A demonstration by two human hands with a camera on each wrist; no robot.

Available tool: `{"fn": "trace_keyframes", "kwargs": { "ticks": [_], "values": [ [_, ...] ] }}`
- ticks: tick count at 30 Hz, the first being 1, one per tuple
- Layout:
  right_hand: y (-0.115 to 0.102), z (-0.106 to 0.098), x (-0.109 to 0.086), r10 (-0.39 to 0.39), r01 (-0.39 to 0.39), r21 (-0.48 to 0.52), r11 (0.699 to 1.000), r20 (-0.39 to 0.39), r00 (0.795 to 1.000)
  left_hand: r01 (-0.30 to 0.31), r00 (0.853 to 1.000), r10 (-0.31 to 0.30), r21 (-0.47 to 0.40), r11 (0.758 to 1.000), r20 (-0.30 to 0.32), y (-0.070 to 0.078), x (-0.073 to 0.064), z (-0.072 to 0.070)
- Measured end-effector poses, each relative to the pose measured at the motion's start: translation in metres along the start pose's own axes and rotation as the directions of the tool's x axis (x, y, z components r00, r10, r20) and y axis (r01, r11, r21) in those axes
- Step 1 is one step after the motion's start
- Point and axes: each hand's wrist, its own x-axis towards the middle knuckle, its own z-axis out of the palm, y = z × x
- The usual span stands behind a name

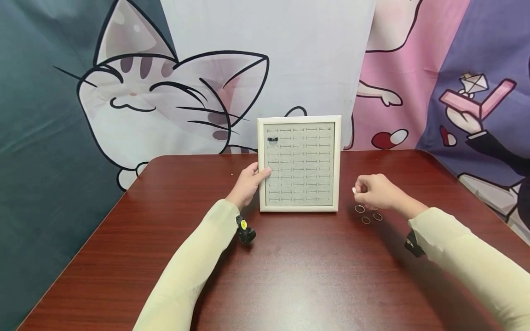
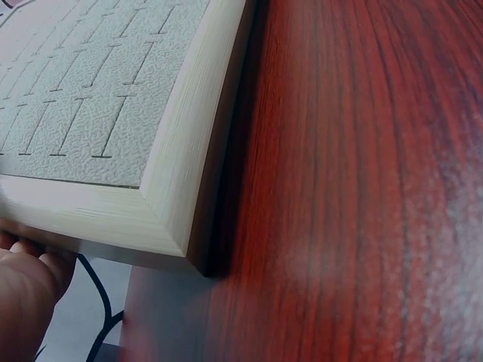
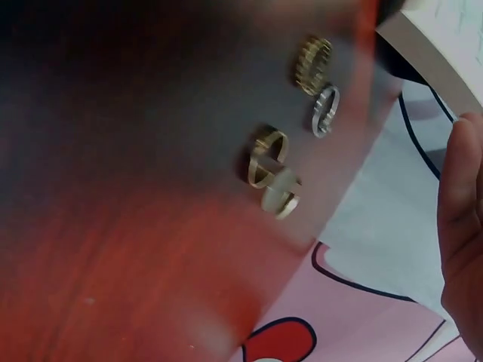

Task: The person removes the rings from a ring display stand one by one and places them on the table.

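A ring display board [image 1: 300,170], grey padding with rows of slits in a cream frame, stands on the table in the head view. My left hand [image 1: 248,184] grips its left side, thumb on the front. One dark ring [image 1: 272,139] sits in a slit near the upper left. To the right of the board, my right hand [image 1: 378,191] pinches a small pale thing [image 1: 354,190], probably a ring; its detail is too small to tell. Below that hand lie several rings, among them a gold braided ring [image 3: 312,66], a silver ring [image 3: 325,111] and a gold ring [image 3: 268,154].
The reddish-brown wooden table [image 1: 314,276] extends around the board and toward me. Behind its far edge hangs a cartoon-printed cloth [image 1: 165,105]. A black wrist device [image 1: 246,231] sits by the left sleeve, another [image 1: 414,243] by the right.
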Motion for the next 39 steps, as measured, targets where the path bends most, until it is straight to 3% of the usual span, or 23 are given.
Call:
{"fn": "trace_keyframes", "kwargs": {
  "ticks": [7,17,24,39],
  "values": [
    [0.006,0.01,-0.012,-0.001,-0.008,0.051,0.999,0.177,0.984,-0.005,1.0,0.005,0.0,1.0,0.0,0.0,0.001,0.0],
    [0.021,0.01,-0.03,-0.015,-0.047,0.146,0.988,0.397,0.918,0.006,1.0,-0.006,0.006,1.0,0.008,0.0,0.001,-0.001],
    [0.028,0.013,-0.037,-0.035,-0.053,0.18,0.982,0.45,0.892,0.019,1.0,-0.019,-0.005,1.0,0.001,0.0,0.001,0.0],
    [0.028,0.012,-0.039,-0.003,-0.086,0.153,0.985,0.509,0.861,0.007,1.0,-0.008,-0.019,1.0,-0.006,0.001,-0.001,0.001]
  ]
}}
